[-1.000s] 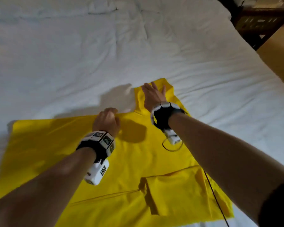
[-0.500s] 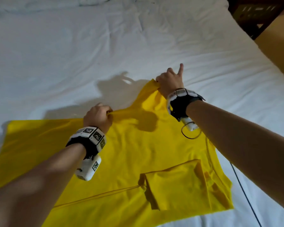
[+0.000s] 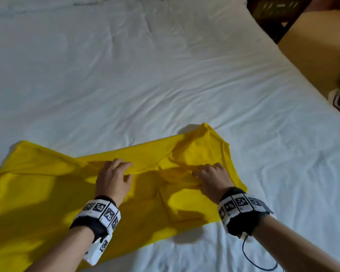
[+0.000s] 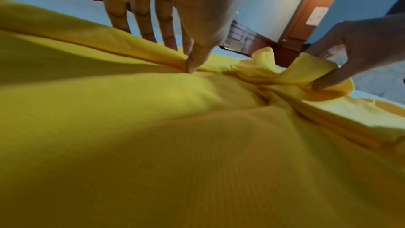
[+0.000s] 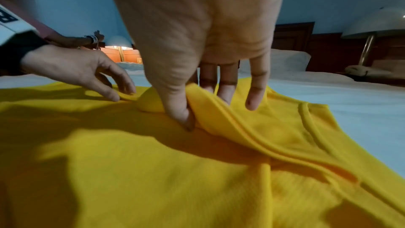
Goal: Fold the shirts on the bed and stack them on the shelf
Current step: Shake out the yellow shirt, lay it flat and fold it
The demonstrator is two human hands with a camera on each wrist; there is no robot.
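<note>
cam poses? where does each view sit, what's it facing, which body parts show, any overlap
Head: above, looking down at the bed; both forearms, left hand, right hand on the yellow shirt.
Left wrist: under the left hand, along its fingers; right hand enters right.
Right wrist: under the right hand, toward lamps; left hand enters left.
Shared: all show both hands pinching the shirt.
</note>
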